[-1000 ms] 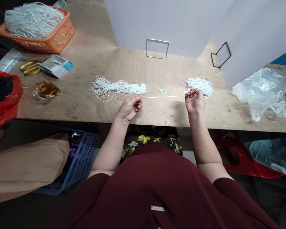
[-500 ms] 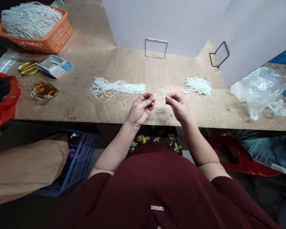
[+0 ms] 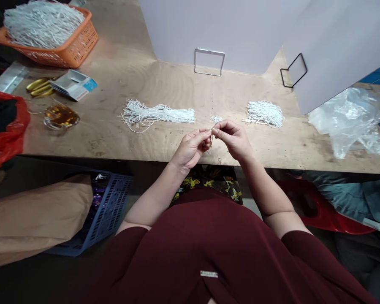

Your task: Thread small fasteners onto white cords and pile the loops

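Observation:
My left hand (image 3: pixel 193 147) and my right hand (image 3: pixel 233 138) meet above the table's front edge, fingertips touching. Both pinch one thin white cord (image 3: pixel 211 145), whose lower part hangs between them. Just beyond the fingers lies a small pile of tiny pale pieces (image 3: pixel 215 119), too small to name. To its left a long bundle of white cords (image 3: pixel 164 114) is laid out, loose at the left end. A shorter bundle of white cords (image 3: pixel 264 114) rests to the right.
An orange basket (image 3: pixel 82 40) heaped with white cords stands at the back left. Near it are gold-handled scissors (image 3: pixel 39 87), a small box (image 3: pixel 74 85) and a glass dish of amber liquid (image 3: pixel 61 116). White panels (image 3: pixel 215 25) rise behind; plastic bags (image 3: pixel 345 118) lie right.
My hands have come together, the right one moving left to the left hand's fingertips. The cord that looped between them now hangs below the joined fingers.

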A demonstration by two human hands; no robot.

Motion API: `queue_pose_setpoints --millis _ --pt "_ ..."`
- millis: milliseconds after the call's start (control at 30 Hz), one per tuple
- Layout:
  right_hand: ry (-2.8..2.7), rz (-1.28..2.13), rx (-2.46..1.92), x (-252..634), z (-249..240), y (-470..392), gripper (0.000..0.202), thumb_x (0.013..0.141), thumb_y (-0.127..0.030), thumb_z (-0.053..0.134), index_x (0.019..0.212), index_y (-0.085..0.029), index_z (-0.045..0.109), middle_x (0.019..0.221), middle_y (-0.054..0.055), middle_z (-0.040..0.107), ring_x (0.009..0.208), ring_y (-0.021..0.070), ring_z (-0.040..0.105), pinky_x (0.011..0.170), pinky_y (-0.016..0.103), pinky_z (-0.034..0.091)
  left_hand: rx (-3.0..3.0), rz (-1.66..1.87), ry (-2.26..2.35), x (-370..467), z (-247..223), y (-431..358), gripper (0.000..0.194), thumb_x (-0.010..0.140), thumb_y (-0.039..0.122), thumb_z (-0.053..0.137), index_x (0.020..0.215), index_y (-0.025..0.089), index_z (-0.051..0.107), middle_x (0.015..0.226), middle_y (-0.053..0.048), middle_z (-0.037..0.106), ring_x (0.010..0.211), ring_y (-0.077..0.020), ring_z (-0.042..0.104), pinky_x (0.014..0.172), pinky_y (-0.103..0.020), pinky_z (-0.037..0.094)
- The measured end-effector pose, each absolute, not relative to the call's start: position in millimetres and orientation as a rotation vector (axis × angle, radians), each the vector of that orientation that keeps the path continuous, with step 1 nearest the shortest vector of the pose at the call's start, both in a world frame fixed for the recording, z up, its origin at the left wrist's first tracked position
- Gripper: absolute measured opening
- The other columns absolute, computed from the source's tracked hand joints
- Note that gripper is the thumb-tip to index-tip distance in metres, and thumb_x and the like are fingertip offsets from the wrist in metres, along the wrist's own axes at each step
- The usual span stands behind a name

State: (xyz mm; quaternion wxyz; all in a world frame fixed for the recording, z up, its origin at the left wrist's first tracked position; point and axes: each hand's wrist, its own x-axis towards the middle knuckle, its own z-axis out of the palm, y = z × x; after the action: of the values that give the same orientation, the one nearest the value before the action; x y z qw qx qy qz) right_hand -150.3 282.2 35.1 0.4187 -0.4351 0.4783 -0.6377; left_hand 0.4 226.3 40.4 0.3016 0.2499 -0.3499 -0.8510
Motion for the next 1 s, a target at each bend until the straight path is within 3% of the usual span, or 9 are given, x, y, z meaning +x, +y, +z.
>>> queue_pose_setpoints --millis 167,333,500,600,767,833,933,1000 --pt "1.258 -1.558 -1.250 -156 36 283 0.033 0.076 -0.049 0.086 0.083 -0.021 0.071 0.083 0.000 0.068 0.080 0.0144 0.063 0.079 0.032 0.054 0.620 -2.307 -0.967 2 37 223 0.022 0.074 0.026 0.085 0.080 0.012 0.069 0.068 0.002 0.058 0.061 -0.0057 0.054 0.058 -0.017 0.043" --pt "1.328 -1.529 -1.618 -161 41 283 0.031 0.085 -0.049 0.078 0.080 -0.021 0.067 0.081 0.001 0.062 0.078 0.0141 0.057 0.073 0.032 0.047 0.686 -2.279 -1.055 4 31 220 0.029 0.066 0.032 0.092 0.078 0.013 0.074 0.064 0.001 0.060 0.060 -0.0064 0.053 0.058 -0.018 0.042" --pt "1.321 -1.802 -1.464 -175 43 273 0.033 0.092 -0.054 0.067 0.085 -0.023 0.058 0.081 -0.001 0.051 0.074 0.0123 0.050 0.070 0.029 0.044 0.817 -1.782 -1.408 3 10 216 0.026 0.069 0.036 0.090 0.085 0.017 0.082 0.086 -0.005 0.070 0.067 -0.0086 0.056 0.059 -0.022 0.044" --pt "1.329 -1.884 -1.308 -179 38 264 0.036 0.090 -0.058 0.068 0.086 -0.024 0.056 0.081 -0.001 0.047 0.073 0.0119 0.048 0.071 0.029 0.045 0.781 -1.476 -1.603 1 -2 214 0.018 0.074 0.031 0.085 0.087 0.019 0.083 0.099 -0.007 0.071 0.085 -0.0144 0.064 0.068 -0.025 0.051" --pt "1.330 -1.922 -1.213 -180 23 255 0.036 0.090 -0.059 0.066 0.087 -0.025 0.055 0.080 -0.001 0.048 0.073 0.0127 0.051 0.073 0.030 0.049 0.724 -1.089 -1.821 -4 -17 207 0.004 0.083 0.023 0.077 0.081 0.020 0.080 0.101 -0.007 0.069 0.099 -0.0194 0.064 0.090 -0.035 0.054" --pt "1.391 -1.937 -1.213 -186 19 251 0.035 0.093 -0.060 0.062 0.090 -0.025 0.056 0.080 0.000 0.048 0.073 0.0134 0.052 0.073 0.032 0.049 0.739 -1.017 -1.873 -4 -24 202 0.004 0.083 0.021 0.077 0.079 0.021 0.078 0.101 -0.006 0.069 0.104 -0.0210 0.063 0.099 -0.040 0.051" --pt "1.495 -1.988 -1.285 -194 14 247 0.034 0.096 -0.060 0.057 0.093 -0.026 0.056 0.082 0.000 0.046 0.074 0.0135 0.052 0.072 0.031 0.048 0.897 -1.014 -1.854 -3 -30 201 0.006 0.077 0.016 0.081 0.079 0.021 0.078 0.099 -0.006 0.067 0.103 -0.0223 0.062 0.099 -0.042 0.050" --pt "1.552 -2.028 -1.363 -193 14 249 0.033 0.096 -0.058 0.057 0.094 -0.026 0.056 0.083 0.000 0.045 0.075 0.0133 0.051 0.072 0.031 0.047 0.994 -0.992 -1.753 -3 -24 206 0.020 0.069 0.014 0.087 0.087 0.021 0.079 0.109 -0.007 0.066 0.106 -0.0227 0.061 0.096 -0.039 0.050"
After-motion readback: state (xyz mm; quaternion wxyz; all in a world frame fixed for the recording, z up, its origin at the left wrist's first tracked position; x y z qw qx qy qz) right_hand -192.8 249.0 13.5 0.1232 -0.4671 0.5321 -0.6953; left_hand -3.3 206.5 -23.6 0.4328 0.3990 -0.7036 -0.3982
